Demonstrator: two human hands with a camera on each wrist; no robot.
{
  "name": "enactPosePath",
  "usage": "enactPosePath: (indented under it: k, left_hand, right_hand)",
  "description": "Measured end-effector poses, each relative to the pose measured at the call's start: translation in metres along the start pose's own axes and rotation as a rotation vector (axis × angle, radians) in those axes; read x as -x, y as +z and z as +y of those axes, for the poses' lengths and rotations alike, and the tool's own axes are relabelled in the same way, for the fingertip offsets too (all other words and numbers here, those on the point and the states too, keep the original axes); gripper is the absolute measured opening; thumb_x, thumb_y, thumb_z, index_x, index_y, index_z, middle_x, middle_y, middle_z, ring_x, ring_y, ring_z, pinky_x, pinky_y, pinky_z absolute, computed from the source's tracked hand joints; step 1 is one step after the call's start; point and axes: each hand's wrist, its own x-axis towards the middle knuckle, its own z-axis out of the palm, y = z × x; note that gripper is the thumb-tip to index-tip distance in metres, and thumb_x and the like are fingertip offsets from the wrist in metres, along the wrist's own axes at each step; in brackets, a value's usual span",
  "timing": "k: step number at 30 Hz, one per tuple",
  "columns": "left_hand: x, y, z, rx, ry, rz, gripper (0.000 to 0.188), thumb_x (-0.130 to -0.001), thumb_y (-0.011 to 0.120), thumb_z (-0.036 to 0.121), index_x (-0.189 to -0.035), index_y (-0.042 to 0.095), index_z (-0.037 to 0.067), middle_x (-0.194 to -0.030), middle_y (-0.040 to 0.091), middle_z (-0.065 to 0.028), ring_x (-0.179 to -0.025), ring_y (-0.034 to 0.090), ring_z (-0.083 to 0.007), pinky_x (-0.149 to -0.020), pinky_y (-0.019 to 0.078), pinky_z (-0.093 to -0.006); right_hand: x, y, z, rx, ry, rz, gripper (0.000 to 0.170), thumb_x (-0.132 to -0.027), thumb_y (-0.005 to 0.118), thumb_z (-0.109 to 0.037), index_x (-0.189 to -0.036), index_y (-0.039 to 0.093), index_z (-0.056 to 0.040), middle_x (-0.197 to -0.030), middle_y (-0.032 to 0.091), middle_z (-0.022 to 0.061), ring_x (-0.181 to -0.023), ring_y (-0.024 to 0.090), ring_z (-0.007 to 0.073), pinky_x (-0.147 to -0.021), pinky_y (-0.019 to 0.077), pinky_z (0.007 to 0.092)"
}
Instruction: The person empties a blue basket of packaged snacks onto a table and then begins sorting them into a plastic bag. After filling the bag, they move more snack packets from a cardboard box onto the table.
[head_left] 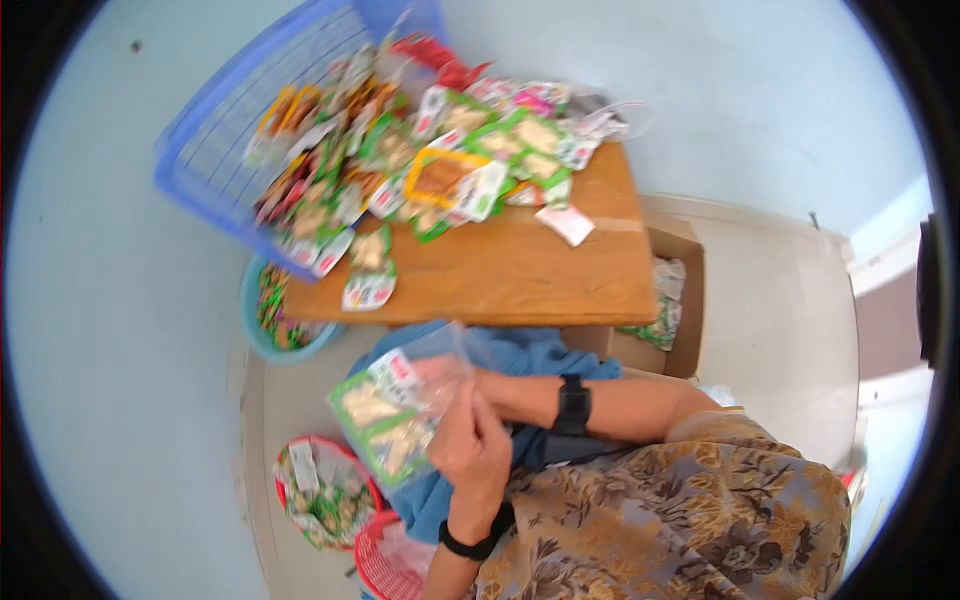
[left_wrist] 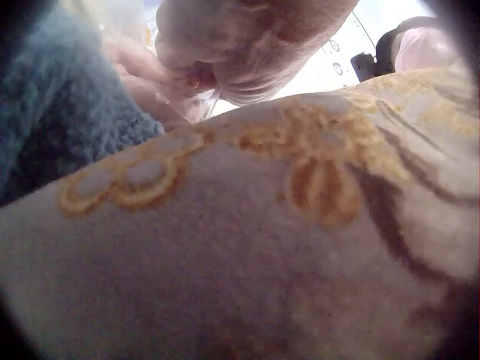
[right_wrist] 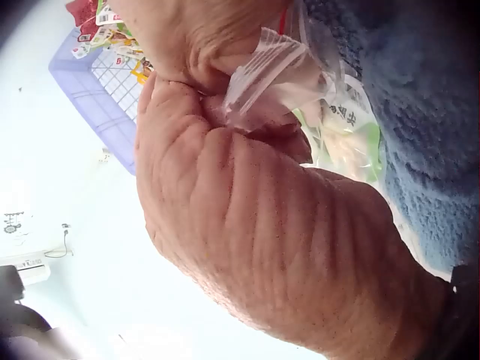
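Both hands meet at the top of a clear plastic bag point(head_left: 385, 420) printed with green borders and a white label, showing pale food pieces. My left hand point(head_left: 470, 440) pinches the bag's clear edge. My right hand point(head_left: 440, 378) grips the same end, its fingers partly covered by clear film. In the right wrist view, the ridged plastic strip point(right_wrist: 266, 71) of the bag runs between the two hands, and the left hand hides much of the rest. A blue fleecy cloth point(head_left: 530, 350) lies beneath the bag.
A wooden table point(head_left: 480, 280) bears a heap of similar food packets point(head_left: 470, 150). The blue basket point(head_left: 215, 150), tipped on its side, spills packets there. Around it stand a light-blue basin point(head_left: 250, 320), a cardboard box point(head_left: 690, 310) and red baskets point(head_left: 370, 570) on the floor.
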Motion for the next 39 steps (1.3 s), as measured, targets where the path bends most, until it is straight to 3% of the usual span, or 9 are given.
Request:
enactPosePath:
  k: [8,10,15,17,21,24,31,37,39]
  left_hand:
    - [-0.004,-0.006,0.014,0.085,-0.209,-0.109,0.029,-0.093,0.067,0.004,-0.122,0.067,-0.001,-0.063,0.055,-0.0052,-0.053,0.048,-0.0096,-0.051,0.0409,-0.0277]
    - [-0.003,-0.005,0.015,0.106,-0.296,-0.084,0.031,-0.093,0.067,0.004,-0.124,0.066,-0.001,-0.06,0.05,-0.0027,-0.052,0.044,-0.0086,-0.049,0.0377,-0.0275]
    - [-0.004,-0.004,0.012,0.095,-0.353,-0.122,0.033,-0.093,0.068,0.005,-0.125,0.066,-0.001,-0.058,0.047,-0.0007,-0.052,0.042,-0.0079,-0.049,0.0351,-0.0268]
    - [-0.003,-0.003,0.012,0.081,-0.345,-0.129,0.035,-0.093,0.068,0.005,-0.127,0.065,-0.001,-0.058,0.046,-0.0003,-0.051,0.041,-0.0077,-0.048,0.0343,-0.0265]
    - [-0.007,-0.002,0.02,0.149,-0.452,-0.113,0.023,-0.09,0.07,0.005,-0.111,0.065,0.0,-0.056,0.045,0.0005,-0.05,0.041,-0.0067,-0.047,0.0334,-0.026]
    - [-0.01,-0.005,0.024,0.142,-0.493,-0.117,0.016,-0.086,0.072,0.006,-0.097,0.061,0.002,-0.056,0.045,0.0002,-0.048,0.043,-0.0079,-0.046,0.0332,-0.0263]
    - [0.005,-0.009,0.01,-0.134,-0.191,-0.192,0.019,-0.08,0.075,0.006,-0.087,0.057,0.006,-0.059,0.049,-0.0057,-0.047,0.049,-0.0235,-0.045,0.0396,-0.0352]
    - [0.006,-0.011,0.008,-0.148,-0.204,-0.129,0.014,-0.082,0.074,0.004,-0.086,0.061,0.005,-0.059,0.053,-0.0072,-0.048,0.054,-0.0257,-0.046,0.0417,-0.0368]
    - [0.004,-0.01,0.009,-0.128,-0.204,-0.121,0.013,-0.082,0.074,0.003,-0.086,0.061,0.005,-0.059,0.054,-0.0077,-0.048,0.054,-0.0257,-0.046,0.0418,-0.0369]
  right_hand:
    - [0.016,0.016,-0.047,0.475,0.187,0.293,0.033,-0.099,0.058,-0.009,-0.129,0.06,0.003,-0.122,0.067,0.0048,-0.11,0.06,0.0098,-0.093,0.0508,0.0266]
    - [0.025,0.001,-0.048,0.624,-0.032,0.294,0.024,-0.099,0.061,-0.019,-0.106,0.069,0.0021,-0.101,0.071,0.0064,-0.093,0.064,0.0086,-0.075,0.0538,0.0254]
    - [0.075,0.025,-0.14,0.806,0.065,0.538,0.024,-0.099,0.061,-0.013,-0.115,0.067,0.0044,-0.097,0.073,0.0091,-0.086,0.071,0.0143,-0.069,0.0591,0.0271]
    - [0.086,0.006,-0.161,1.106,-0.193,0.751,0.021,-0.097,0.064,-0.012,-0.111,0.069,0.002,-0.09,0.074,0.009,-0.086,0.071,0.0141,-0.07,0.0583,0.0293]
    - [0.102,-0.048,-0.22,2.115,-0.803,1.007,0.026,-0.081,0.063,0.001,-0.106,0.066,-0.0004,-0.1,0.067,0.0149,-0.088,0.066,0.0318,-0.073,0.0557,0.0404]
    - [0.103,-0.084,-0.249,2.478,-0.705,0.955,0.039,-0.076,0.064,0.003,-0.115,0.063,-0.0027,-0.12,0.061,0.0135,-0.104,0.061,0.0295,-0.077,0.055,0.0404]
    - [0.085,-0.128,-0.274,2.571,-0.565,0.899,0.038,-0.074,0.065,0.003,-0.112,0.064,-0.0031,-0.122,0.059,0.0098,-0.107,0.058,0.0296,-0.082,0.0545,0.0387]
    - [0.087,-0.121,-0.286,2.519,-0.829,0.84,0.024,-0.079,0.063,-0.001,-0.102,0.067,-0.003,-0.11,0.065,0.0107,-0.1,0.061,0.03,-0.08,0.0541,0.0394]
    - [0.089,-0.112,-0.287,2.275,-0.938,0.901,0.017,-0.088,0.062,-0.005,-0.104,0.066,-0.0021,-0.097,0.068,0.0139,-0.084,0.064,0.0344,-0.073,0.0537,0.0396]
